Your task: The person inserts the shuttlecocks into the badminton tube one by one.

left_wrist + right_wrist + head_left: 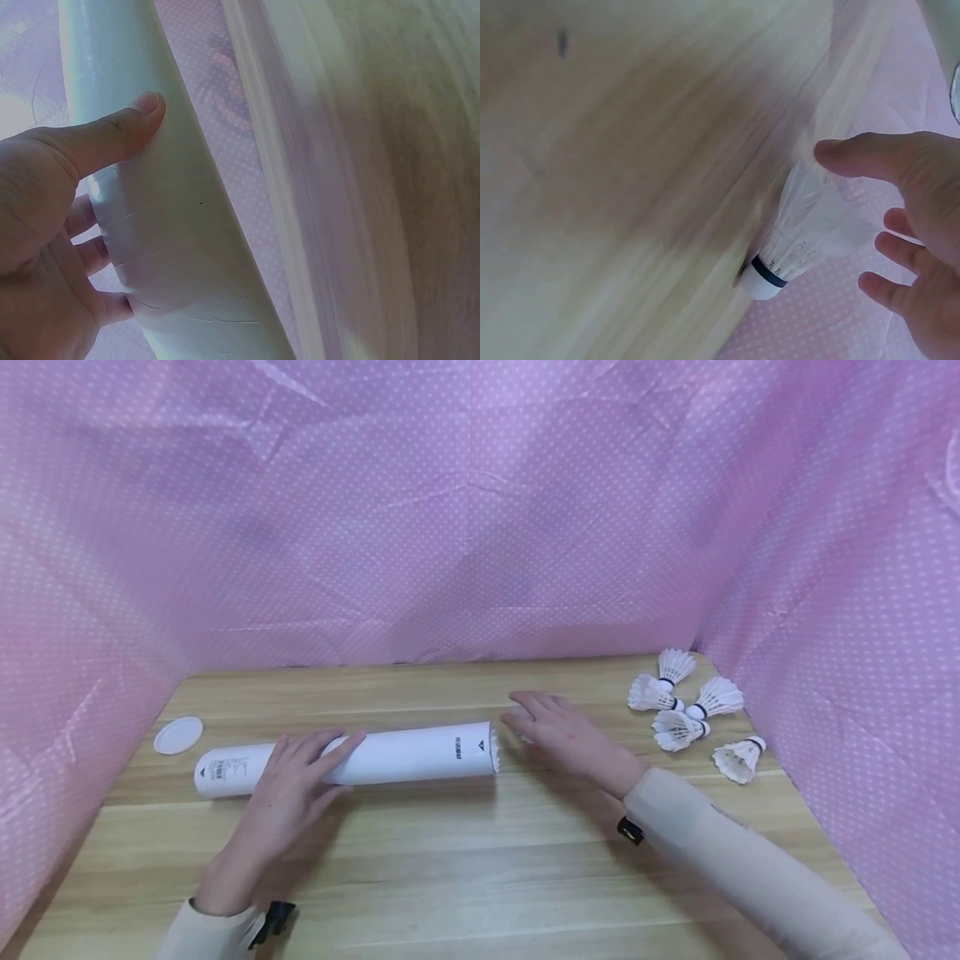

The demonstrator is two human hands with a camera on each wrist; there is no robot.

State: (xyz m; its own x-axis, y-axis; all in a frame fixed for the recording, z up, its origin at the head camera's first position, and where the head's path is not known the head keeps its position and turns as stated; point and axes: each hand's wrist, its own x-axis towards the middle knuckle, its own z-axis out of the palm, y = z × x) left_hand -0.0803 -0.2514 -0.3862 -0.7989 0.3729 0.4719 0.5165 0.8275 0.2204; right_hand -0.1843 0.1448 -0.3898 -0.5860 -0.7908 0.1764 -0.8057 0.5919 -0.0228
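white tube (420, 756) lies nearer the surface's (480, 877) left edge, long axis roughly parallel to the far edge, feather-rimmed end facing right; left hand (288, 781) clamped round it, right hand (566, 735) parted-fingered beside a shuttlecock (795, 244) (contact unclear).

Looks like a makeshift curtained-off booth to me. Creased pink polka-dot fabric (465, 510) fills the top of the frame and runs down the left and right edges, boxing in a wood-grain tabletop (420, 868) across the bottom. Honestly can't tell if the room around it is a home, an office or whatever.
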